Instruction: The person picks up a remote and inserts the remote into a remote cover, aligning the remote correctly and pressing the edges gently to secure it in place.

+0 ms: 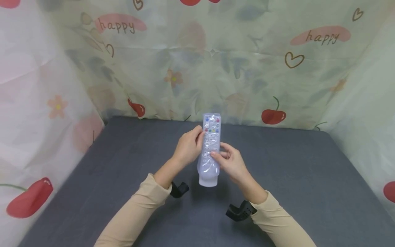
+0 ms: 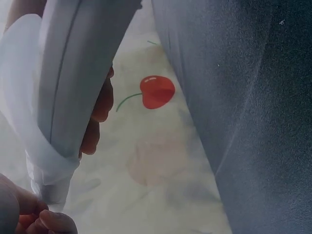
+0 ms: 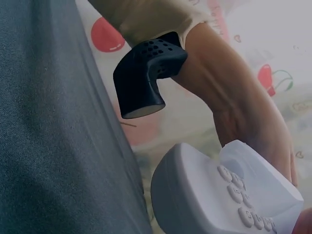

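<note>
A white remote control (image 1: 208, 181) with coloured buttons stands nearly upright above the table, between both hands. A clear plastic sleeve (image 1: 209, 168) covers most of it, and the bare lower end sticks out. My left hand (image 1: 189, 144) pinches the sleeve at its upper left edge; in the left wrist view its fingertips (image 2: 56, 222) meet at the sleeve's narrow end. My right hand (image 1: 232, 163) grips the covered remote from the right, thumb on the button face and fingers behind. The right wrist view shows the remote's bare end (image 3: 185, 195) and the loose sleeve mouth (image 3: 265, 180).
A dark grey table (image 1: 277, 171) lies below the hands. Patterned cloth (image 1: 213, 68) with cherries and hearts hangs behind and at both sides. Black wrist mounts (image 1: 240, 211) project from the beige sleeve cuffs.
</note>
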A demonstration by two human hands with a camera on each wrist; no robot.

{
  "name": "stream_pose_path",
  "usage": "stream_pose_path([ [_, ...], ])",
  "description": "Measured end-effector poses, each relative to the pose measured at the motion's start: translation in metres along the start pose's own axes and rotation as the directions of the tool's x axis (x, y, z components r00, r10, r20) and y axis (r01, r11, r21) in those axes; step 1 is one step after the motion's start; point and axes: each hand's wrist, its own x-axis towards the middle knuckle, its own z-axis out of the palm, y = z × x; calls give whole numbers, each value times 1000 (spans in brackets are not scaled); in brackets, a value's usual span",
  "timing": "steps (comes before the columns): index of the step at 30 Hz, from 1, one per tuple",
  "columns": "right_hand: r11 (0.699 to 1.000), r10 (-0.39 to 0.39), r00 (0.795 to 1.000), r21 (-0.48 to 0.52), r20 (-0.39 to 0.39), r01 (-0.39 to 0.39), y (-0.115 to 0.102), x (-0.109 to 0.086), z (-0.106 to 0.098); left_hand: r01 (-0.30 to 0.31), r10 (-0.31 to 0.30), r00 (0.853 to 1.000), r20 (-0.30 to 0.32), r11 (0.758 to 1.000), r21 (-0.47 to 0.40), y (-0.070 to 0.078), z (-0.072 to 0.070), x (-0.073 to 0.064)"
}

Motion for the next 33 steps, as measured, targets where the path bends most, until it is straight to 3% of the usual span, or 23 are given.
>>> stream_pose_path([
  [4,1000,-1,1000,-7,-10,1,-2,1,-1,5,-4,1000,13,999,-36,0,0,-1],
  [9,999,-19,999,-33,38,20,-5,2,-6,45,-41,998,39,990,-132,0,-1,-1],
  [14,998,-43,993,-44,106,48,-9,5,-10,144,-128,989,80,957,-252,0,-5,3],
  [18,998,-36,989,-48,146,44,-9,4,-11,281,-237,958,159,888,-364,-3,-6,4],
  [22,996,-43,987,-65,158,54,-6,5,-11,360,-288,930,227,834,-417,-5,-6,1],
  [25,995,-55,988,-79,144,67,-6,6,-11,417,-270,894,358,793,-444,-5,-5,-4],
  [29,989,-80,991,-113,105,92,-6,7,-13,487,-198,818,540,737,-469,-5,-3,-12],
  [31,984,-87,992,-148,92,100,-6,7,-15,496,-168,805,569,717,-490,-6,0,-15],
  [33,977,-81,992,-191,95,98,-6,8,-18,491,-154,813,561,700,-519,-8,3,-17],
])
